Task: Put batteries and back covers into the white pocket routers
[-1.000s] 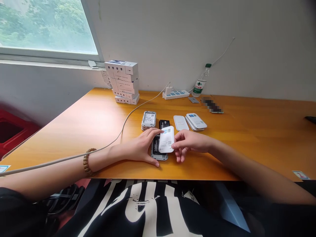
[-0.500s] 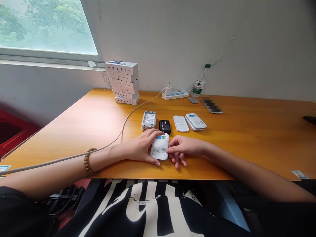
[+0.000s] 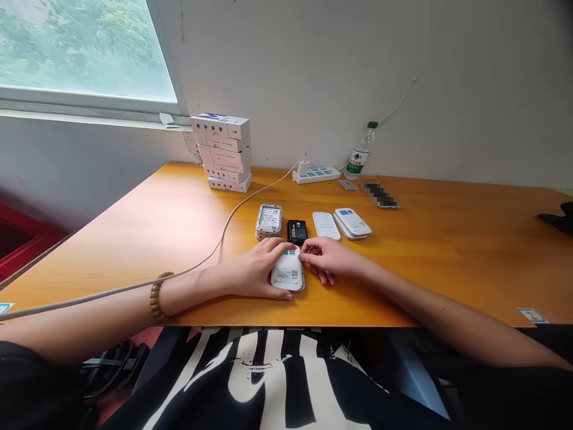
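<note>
A white pocket Wi-Fi router point(image 3: 287, 276), with printed labels on its back cover, lies on the table near the front edge. My left hand point(image 3: 256, 269) grips it from the left, thumb at the near edge and fingers over the far end. The fingertips of my right hand point(image 3: 332, 257) are closed on the cover's upper right edge. Along the lower right side, the cover sits slightly off the body beneath. Just beyond lie a black battery pack point(image 3: 297, 231) and a stack of uncovered router bodies point(image 3: 269, 220).
White covers point(image 3: 326, 226) and a stack of white pieces point(image 3: 353, 223) lie to the right. A cable point(image 3: 224, 230) crosses over my left forearm. Farther back are stacked boxes point(image 3: 224, 152), a power strip point(image 3: 317, 174), a bottle point(image 3: 359, 156) and a blurred phone point(image 3: 380, 195).
My right hand has moved up along the router's right side, from its lower right edge to its upper right edge. My left hand keeps its hold.
</note>
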The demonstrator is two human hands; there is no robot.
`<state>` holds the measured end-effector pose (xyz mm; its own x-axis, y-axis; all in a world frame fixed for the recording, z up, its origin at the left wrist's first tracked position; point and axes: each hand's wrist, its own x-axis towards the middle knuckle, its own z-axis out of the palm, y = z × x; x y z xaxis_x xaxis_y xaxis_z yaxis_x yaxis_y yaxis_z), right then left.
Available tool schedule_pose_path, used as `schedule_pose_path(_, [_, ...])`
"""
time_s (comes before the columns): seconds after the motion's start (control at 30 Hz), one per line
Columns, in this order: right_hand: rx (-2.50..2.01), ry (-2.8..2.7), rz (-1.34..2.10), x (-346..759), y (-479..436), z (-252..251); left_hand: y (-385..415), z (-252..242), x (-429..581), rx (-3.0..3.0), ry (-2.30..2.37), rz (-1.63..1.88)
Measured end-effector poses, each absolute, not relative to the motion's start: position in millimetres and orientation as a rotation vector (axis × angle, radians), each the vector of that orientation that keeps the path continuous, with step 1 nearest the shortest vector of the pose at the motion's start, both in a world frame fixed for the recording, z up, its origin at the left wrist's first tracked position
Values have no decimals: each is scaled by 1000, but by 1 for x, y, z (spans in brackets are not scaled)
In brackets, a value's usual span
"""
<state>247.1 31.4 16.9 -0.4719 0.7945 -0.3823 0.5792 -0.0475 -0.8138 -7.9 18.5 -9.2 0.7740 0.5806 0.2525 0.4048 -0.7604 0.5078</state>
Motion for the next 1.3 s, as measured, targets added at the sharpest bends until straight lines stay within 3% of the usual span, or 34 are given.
schedule_pose_path(0.77, [-1536, -2014, 1422, 240, 26, 18, 4, -7, 6, 2529, 852, 616])
schedule_pose_path(1.07, [-1321, -1831, 1739, 244, 35, 11, 1, -4, 5, 2597, 653, 856])
schedule_pose_path(1.3, [-1241, -1700, 1807, 242, 37, 8, 5, -10, 4, 2581, 702, 815])
